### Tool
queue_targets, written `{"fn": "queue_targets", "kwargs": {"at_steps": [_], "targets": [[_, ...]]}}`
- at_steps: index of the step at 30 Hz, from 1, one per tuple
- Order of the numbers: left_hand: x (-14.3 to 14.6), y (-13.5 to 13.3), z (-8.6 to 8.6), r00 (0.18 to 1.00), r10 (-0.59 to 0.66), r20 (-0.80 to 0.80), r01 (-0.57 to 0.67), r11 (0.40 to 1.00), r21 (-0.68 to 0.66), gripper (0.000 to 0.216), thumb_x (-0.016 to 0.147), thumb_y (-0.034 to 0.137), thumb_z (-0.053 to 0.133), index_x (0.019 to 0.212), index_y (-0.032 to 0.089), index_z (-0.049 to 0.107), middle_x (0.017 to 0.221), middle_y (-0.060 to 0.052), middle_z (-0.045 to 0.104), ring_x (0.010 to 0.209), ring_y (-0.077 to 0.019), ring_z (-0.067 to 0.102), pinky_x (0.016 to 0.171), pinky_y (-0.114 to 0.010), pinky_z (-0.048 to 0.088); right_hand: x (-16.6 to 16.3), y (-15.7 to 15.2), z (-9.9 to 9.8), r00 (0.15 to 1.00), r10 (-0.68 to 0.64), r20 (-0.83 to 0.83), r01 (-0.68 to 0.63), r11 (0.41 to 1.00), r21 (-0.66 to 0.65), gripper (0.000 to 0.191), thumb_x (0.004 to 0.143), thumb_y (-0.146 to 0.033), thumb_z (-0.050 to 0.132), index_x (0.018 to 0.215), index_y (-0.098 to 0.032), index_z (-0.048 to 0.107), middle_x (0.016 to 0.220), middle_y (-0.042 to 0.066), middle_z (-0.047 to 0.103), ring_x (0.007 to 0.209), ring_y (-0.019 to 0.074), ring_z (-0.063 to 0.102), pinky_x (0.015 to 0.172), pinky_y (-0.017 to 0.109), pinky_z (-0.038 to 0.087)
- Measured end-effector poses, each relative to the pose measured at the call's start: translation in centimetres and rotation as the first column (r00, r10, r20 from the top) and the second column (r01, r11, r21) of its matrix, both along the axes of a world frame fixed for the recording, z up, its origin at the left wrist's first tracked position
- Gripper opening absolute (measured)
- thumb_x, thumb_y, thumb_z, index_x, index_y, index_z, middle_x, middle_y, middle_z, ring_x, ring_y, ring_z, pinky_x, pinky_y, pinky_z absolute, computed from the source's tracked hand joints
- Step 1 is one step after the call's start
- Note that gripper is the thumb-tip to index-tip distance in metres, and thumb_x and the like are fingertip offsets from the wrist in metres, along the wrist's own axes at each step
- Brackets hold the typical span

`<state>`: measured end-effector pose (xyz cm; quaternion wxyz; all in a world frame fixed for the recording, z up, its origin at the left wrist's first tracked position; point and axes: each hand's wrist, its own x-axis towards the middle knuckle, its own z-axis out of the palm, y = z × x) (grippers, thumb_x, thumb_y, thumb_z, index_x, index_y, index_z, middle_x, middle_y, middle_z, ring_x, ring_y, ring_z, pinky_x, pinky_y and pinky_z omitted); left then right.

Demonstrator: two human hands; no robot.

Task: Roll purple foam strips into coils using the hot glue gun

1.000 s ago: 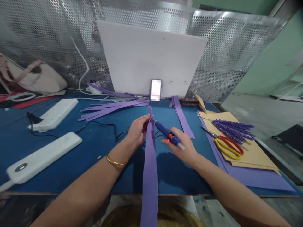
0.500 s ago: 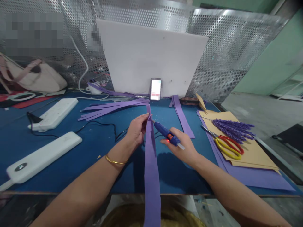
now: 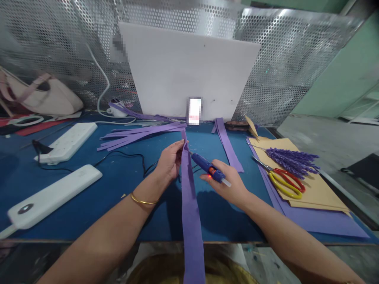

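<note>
My left hand [image 3: 171, 159] pinches a long purple strip [image 3: 189, 189] near its upper end; whether it is paper or felt I cannot tell. The strip hangs toward me past the table's front edge. My right hand [image 3: 229, 181] is closed around a blue glue gun [image 3: 207, 165], with a clear glue stick poking from its back and a small red light glowing. The gun's nozzle points at the strip just below my left fingertips; I cannot tell whether it touches. The fingertips of my left hand are partly hidden behind the strip.
Purple strips [image 3: 142, 134] lie at the back left, another strip [image 3: 227, 146] at right. Scissors [image 3: 286, 183] and purple flower sprigs [image 3: 291, 159] rest on tan sheets [image 3: 314, 197]. At left are a power strip [image 3: 69, 142] and a white device [image 3: 56, 197]. A white board [image 3: 189, 71] stands behind.
The lower part of the purple strip has swung slightly to the right. Both hands and the glue gun stay almost where they were.
</note>
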<state>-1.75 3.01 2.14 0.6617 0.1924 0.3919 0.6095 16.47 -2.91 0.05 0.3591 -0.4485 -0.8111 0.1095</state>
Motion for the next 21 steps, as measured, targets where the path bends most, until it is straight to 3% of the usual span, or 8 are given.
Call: {"fn": "queue_targets", "kwargs": {"at_steps": [11, 21], "targets": [[-0.07, -0.1, 0.38, 1.0, 0.013, -0.015, -0.012, 1.0, 0.014, 0.012, 0.08, 0.013, 0.071, 0.069, 0.014, 0.065, 0.052, 0.003, 0.057, 0.043, -0.008, 0.049, 0.047, -0.02, 0.045, -0.04, -0.06, 0.08, 1.0, 0.016, -0.001, -0.016, 1.0, -0.003, 0.035, 0.091, -0.048, 0.059, 0.075, -0.023, 0.04, 0.071, -0.002, 0.049, 0.061, 0.0134, 0.044, 0.057, 0.025, 0.031], [-0.37, 0.33, -0.38, 1.0, 0.023, -0.013, -0.022, 0.997, 0.078, 0.015, 0.071, 0.018, 0.081, 0.068, 0.013, 0.066, 0.056, 0.003, 0.06, 0.047, -0.008, 0.05, 0.049, -0.021, 0.044, -0.02, -0.23, 0.28, 0.999, 0.028, 0.018, -0.028, 0.999, -0.02, 0.033, 0.091, -0.047, 0.06, 0.076, -0.023, 0.043, 0.072, -0.002, 0.051, 0.061, 0.0131, 0.046, 0.057, 0.025, 0.032]]}}
